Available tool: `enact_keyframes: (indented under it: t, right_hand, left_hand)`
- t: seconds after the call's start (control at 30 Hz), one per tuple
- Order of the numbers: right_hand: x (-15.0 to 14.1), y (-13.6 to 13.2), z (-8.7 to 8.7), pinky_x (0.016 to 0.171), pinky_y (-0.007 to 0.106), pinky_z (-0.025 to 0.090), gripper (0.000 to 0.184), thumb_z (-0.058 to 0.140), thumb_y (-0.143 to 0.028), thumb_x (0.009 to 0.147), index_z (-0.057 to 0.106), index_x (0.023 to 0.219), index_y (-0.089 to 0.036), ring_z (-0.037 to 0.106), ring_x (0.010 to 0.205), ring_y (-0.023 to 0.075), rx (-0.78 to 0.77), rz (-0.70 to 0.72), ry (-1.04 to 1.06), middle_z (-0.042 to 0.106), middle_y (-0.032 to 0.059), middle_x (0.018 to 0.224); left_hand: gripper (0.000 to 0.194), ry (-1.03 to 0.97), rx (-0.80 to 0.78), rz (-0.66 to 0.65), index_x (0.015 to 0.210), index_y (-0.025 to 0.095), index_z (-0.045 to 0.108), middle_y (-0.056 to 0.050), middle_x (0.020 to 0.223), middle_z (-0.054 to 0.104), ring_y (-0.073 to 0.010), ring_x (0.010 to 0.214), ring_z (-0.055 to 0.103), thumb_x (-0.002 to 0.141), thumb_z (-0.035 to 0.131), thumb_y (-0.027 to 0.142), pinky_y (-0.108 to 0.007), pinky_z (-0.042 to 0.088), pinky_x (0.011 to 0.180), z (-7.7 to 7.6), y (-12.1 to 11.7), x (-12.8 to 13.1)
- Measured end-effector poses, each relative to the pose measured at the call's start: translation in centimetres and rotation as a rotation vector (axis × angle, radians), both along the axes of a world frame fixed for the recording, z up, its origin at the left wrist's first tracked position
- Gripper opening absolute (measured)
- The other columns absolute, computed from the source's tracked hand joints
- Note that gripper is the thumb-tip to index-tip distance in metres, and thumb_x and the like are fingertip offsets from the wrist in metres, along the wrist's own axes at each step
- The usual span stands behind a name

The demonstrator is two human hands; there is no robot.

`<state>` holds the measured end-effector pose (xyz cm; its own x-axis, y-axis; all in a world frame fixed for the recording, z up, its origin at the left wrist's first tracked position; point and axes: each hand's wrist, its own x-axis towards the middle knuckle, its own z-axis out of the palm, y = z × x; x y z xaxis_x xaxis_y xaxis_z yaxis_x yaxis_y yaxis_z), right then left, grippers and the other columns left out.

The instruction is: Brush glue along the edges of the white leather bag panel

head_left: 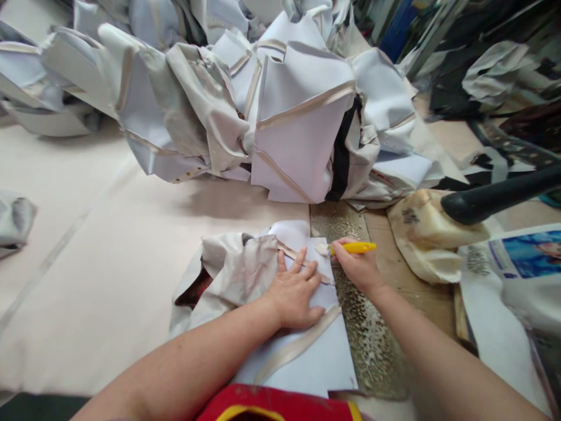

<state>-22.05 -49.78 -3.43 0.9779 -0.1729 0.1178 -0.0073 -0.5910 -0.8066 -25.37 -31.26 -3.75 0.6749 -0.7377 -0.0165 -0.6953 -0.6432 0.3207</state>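
Note:
A white sheet piece point(315, 356) with beige tape strips lies before me, a bunched grey fabric part point(236, 269) joined at its left. My left hand point(294, 287) is spread flat on the sheet, fingers apart, pressing beside a beige strip point(302, 339). In my right hand point(356, 266) is a yellow-handled brush point(357, 248), closed between thumb and fingers. Its whitish tip touches or hovers just over the sheet's upper right edge; I cannot tell which. Under that edge runs a crusted, speckled board point(372, 339).
A heap of similar white and grey pieces point(302, 117) fills the back of the pale table point(87, 280). To the right stands a stained, yellowish container point(425, 234) with a black handle or tube point(504, 193) over it. A printed sheet point(526, 257) lies at far right.

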Motion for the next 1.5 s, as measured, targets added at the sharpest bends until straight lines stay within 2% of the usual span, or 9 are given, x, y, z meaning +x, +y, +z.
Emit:
enact_keyframes:
  t: [0.1, 0.2, 0.4, 0.6, 0.8, 1.03, 1.27, 1.33, 1.5]
  right_hand:
    - [-4.2, -0.5, 0.6, 0.049, 0.025, 0.038, 0.026, 0.048, -0.037, 0.079, 0.053, 0.060, -0.020, 0.050, 0.051, 0.0149, -0.026, 0.040, 0.093, 0.051, -0.0026, 0.052]
    - [-6.4, -1.1, 0.8, 0.060, 0.027, 0.042, 0.026, 0.049, -0.040, 0.081, 0.058, 0.068, -0.019, 0.055, 0.062, 0.0166, -0.053, 0.051, 0.086, 0.057, -0.0004, 0.062]
    - [-5.5, -1.4, 0.0, 0.057, 0.028, 0.040, 0.024, 0.047, -0.038, 0.080, 0.057, 0.068, -0.020, 0.053, 0.057, 0.0168, -0.101, 0.000, 0.019, 0.054, -0.0008, 0.058]
    - [-5.7, -1.0, 0.4, 0.052, 0.027, 0.036, 0.024, 0.046, -0.035, 0.080, 0.054, 0.062, -0.021, 0.050, 0.052, 0.0155, -0.157, 0.100, 0.090, 0.052, -0.0017, 0.054]
    - [-3.3, -0.6, -0.2, 0.066, 0.029, 0.042, 0.024, 0.047, -0.038, 0.083, 0.059, 0.076, -0.019, 0.056, 0.068, 0.0181, -0.126, 0.057, -0.087, 0.060, 0.0023, 0.072]
    - [-7.6, -0.4, 0.1, 0.052, 0.027, 0.037, 0.026, 0.048, -0.034, 0.083, 0.052, 0.060, -0.021, 0.048, 0.053, 0.0150, -0.119, 0.100, 0.084, 0.050, -0.0024, 0.055]
    - [-6.4, -2.1, -1.6, 0.065, 0.031, 0.043, 0.022, 0.048, -0.038, 0.086, 0.058, 0.075, -0.021, 0.057, 0.067, 0.0191, -0.131, 0.056, -0.066, 0.058, 0.0013, 0.069]
    - [-7.5, -2.0, -1.8, 0.065, 0.031, 0.042, 0.023, 0.046, -0.037, 0.087, 0.057, 0.076, -0.021, 0.057, 0.067, 0.0189, -0.161, 0.043, -0.062, 0.058, 0.0013, 0.069]
    - [-14.1, -1.2, -1.4, 0.055, 0.027, 0.040, 0.030, 0.045, -0.038, 0.088, 0.054, 0.065, -0.021, 0.052, 0.056, 0.0154, -0.166, 0.137, 0.180, 0.053, -0.0019, 0.057]
  left_hand:
    - [0.066, -0.004, 0.000, 0.009, 0.129, 0.021, 0.045, -0.008, 0.144, 0.030, -0.0365, 0.135, -0.009, 0.075, 0.050, 0.059, -0.068, -0.017, 0.096, -0.2, 0.1, 0.0]
    - [0.066, -0.003, -0.014, 0.000, 0.128, 0.020, 0.044, -0.008, 0.142, 0.034, -0.0346, 0.136, -0.009, 0.075, 0.051, 0.057, -0.067, -0.017, 0.096, -0.4, 0.1, 0.1]
    - [0.065, 0.000, -0.047, 0.004, 0.127, 0.018, 0.045, -0.008, 0.141, 0.036, -0.0329, 0.137, -0.006, 0.074, 0.051, 0.057, -0.064, -0.023, 0.094, -0.7, 0.0, 0.2]
    - [0.070, -0.012, -0.086, 0.015, 0.128, 0.015, 0.043, -0.009, 0.140, 0.037, -0.0321, 0.137, -0.006, 0.073, 0.053, 0.057, -0.060, -0.027, 0.094, -0.9, 0.1, 0.1]
    - [0.071, -0.009, -0.075, 0.002, 0.129, 0.014, 0.041, -0.008, 0.141, 0.035, -0.0320, 0.137, -0.007, 0.074, 0.052, 0.056, -0.063, -0.023, 0.096, -0.9, 0.2, 0.2]
    - [0.068, -0.033, -0.084, 0.012, 0.125, 0.014, 0.046, -0.009, 0.140, 0.037, -0.0347, 0.136, -0.005, 0.072, 0.054, 0.056, -0.062, -0.014, 0.102, -1.3, 0.1, 0.2]
    - [0.067, -0.030, -0.078, 0.016, 0.126, 0.014, 0.044, -0.009, 0.140, 0.037, -0.0329, 0.137, -0.004, 0.072, 0.054, 0.054, -0.064, -0.018, 0.098, -1.4, -0.2, 0.2]
    - [0.067, -0.031, -0.081, 0.013, 0.126, 0.014, 0.045, -0.009, 0.140, 0.037, -0.0325, 0.137, -0.004, 0.072, 0.054, 0.053, -0.063, -0.021, 0.097, -1.4, -0.3, 0.2]
    - [0.065, -0.054, -0.107, 0.008, 0.122, 0.014, 0.048, -0.008, 0.140, 0.038, -0.0304, 0.137, -0.005, 0.072, 0.054, 0.054, -0.061, -0.027, 0.093, -1.9, -0.2, 0.2]
